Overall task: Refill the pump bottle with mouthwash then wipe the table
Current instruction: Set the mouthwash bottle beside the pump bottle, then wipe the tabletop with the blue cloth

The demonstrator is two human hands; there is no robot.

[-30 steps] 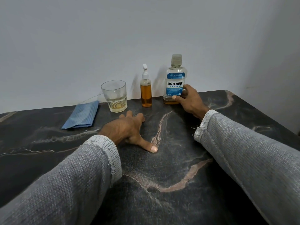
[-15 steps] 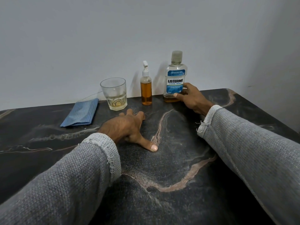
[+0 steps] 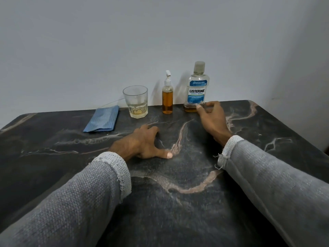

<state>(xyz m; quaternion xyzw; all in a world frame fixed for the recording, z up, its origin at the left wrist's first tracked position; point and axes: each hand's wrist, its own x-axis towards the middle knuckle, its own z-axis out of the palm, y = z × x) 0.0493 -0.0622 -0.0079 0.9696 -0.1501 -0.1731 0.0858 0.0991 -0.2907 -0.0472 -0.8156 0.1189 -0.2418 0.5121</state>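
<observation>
Head view shows our right hand (image 3: pixel 211 118) curling its fingers round the base of the mouthwash bottle (image 3: pixel 197 88) at the counter's (image 3: pixel 267 157) back edge, likely to lift it; our left hand (image 3: pixel 140 145) rests spread, empty, bracing. Just left of it, the pump bottle (image 3: pixel 167 97) stands capped.

Both forearms reach forward over the table (image 3: pixel 267 125), each in a grey knitted sleeve with a frayed cuff at the wrist. The left hand (image 3: pixel 140 145) lies palm down on the table, fingers loosely curled forward, thumb stretched out flat to the right with its nail showing. The right hand (image 3: pixel 211 118) is farther forward, back of the hand up, wrist raised a little. Its thumb and fingertips curl round the base of the mouthwash bottle (image 3: pixel 198 90) from the right side, touching it.
</observation>
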